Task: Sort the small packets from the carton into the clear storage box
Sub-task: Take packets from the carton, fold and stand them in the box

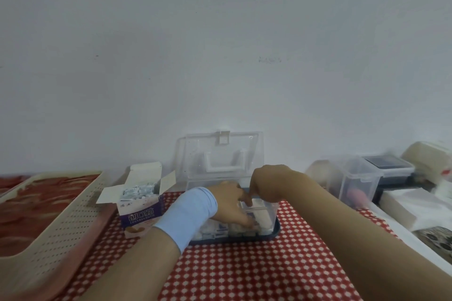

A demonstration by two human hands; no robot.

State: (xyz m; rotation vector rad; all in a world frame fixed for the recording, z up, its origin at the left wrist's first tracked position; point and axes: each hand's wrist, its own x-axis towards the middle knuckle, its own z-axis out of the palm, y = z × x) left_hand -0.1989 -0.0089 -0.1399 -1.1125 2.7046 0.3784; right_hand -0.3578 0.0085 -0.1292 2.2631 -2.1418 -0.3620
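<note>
clear storage box [271, 210]: lid open, upright | carton [140, 214]: purple-white, upright, flaps open, just left of box | packets [137, 190]: small, white, some in carton, others rowed in box

A perforated cream tray [49, 222] lies left, a small lidded container [359, 178] right, red checked cloth [244, 271] between.

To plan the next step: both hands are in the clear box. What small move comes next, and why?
Probably move the left hand to the carton: it stands open on that side, packets inside, while the right hand reaches into the box.
</note>
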